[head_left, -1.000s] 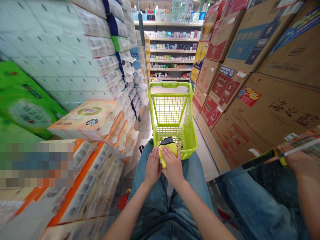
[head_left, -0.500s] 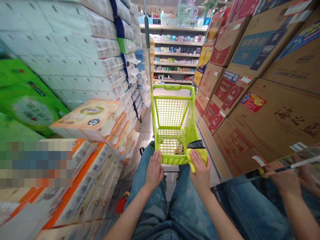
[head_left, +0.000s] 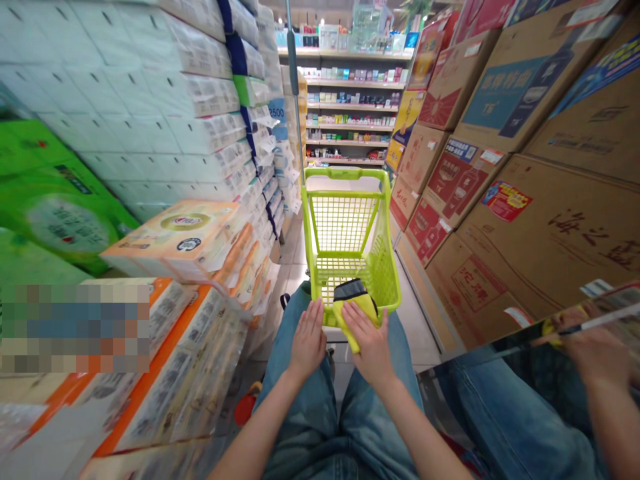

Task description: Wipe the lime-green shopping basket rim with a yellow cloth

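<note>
A: Right hand (head_left: pixel 369 341)?
B: One, bare, back upward. Fingers laid forward over the cloth (head_left: pixel 358 299), thumb out to the side. Whether the fingers close on it, cannot tell.
A: Cloth, and its place?
B: One. Yellow, with a grey and black end. Under the right hand, draped over the near rim of the basket (head_left: pixel 386 273), grey end toward the inside, one corner hanging toward the person.
A: Left hand (head_left: pixel 307 341)?
B: One, bare, apart from the right. Fingers straight and side by side, tips at the left end of the near rim.
A: Basket?
B: One. Bright green, lattice walls, raised bar at the far side. Stands at the knees of the jeans (head_left: pixel 365 417).
A: Left side?
B: White packs (head_left: pixel 135 113), stacked in rows; nearer, an orange-topped pack (head_left: pixel 175 233).
A: Right side?
B: Cardboard boxes (head_left: pixel 540 233), brown, printed, stacked.
A: Far end?
B: Shelves (head_left: pixel 355 83), several tiers, small goods in rows.
</note>
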Available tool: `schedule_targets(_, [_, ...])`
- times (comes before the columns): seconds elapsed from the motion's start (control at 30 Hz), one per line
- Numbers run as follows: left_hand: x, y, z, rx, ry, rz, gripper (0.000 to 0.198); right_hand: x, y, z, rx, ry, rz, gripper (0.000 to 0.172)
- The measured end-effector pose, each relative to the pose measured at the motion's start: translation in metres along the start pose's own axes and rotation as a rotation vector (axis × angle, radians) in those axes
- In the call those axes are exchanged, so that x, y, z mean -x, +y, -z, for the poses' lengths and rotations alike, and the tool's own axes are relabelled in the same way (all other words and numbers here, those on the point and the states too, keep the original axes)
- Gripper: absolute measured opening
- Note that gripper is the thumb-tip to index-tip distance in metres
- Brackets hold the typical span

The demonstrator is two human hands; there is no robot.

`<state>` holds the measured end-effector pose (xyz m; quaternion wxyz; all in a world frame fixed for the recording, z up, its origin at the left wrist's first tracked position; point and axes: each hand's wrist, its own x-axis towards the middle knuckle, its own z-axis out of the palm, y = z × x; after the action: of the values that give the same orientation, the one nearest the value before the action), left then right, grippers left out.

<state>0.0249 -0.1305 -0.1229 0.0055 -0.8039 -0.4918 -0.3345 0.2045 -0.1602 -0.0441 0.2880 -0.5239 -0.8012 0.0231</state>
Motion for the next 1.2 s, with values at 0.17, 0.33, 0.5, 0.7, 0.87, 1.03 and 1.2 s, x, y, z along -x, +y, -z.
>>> schedule_targets(0.17, [-0.001, 0.002, -0.008, -0.011, 0.031, 0.011, 0.080, 0.027, 0.073, 0.027, 0.144, 0.134, -0.098, 0.071])
schedule_targets(0.33, [-0.001, 0.004, -0.011, -0.009, 0.064, 0.025, 0.080, 0.031, 0.082, 0.023, 0.162, 0.212, -0.160, 0.073])
schedule_targets(0.5, [-0.001, 0.000, -0.009, -0.010, 0.052, 0.017, 0.079, 0.013, 0.018, -0.003, 0.118, 0.146, -0.176, 0.079])
schedule_targets(0.7, [-0.001, -0.001, -0.001, 0.005, -0.005, 0.001, 0.074, -0.024, -0.036, -0.028, -0.043, 0.096, -0.096, 0.064])
schedule_targets(0.87, [-0.001, -0.001, 0.001, 0.005, -0.006, -0.005, 0.076, -0.011, -0.017, -0.015, -0.038, -0.001, -0.007, 0.074])
schedule_targets(1.03, [0.000, -0.001, -0.005, -0.009, 0.009, -0.004, 0.079, 0.022, 0.051, 0.015, 0.060, 0.073, -0.098, 0.076])
schedule_targets(1.2, [0.000, 0.001, -0.010, -0.003, 0.041, 0.009, 0.080, 0.024, 0.076, 0.024, 0.125, 0.178, -0.191, 0.072])
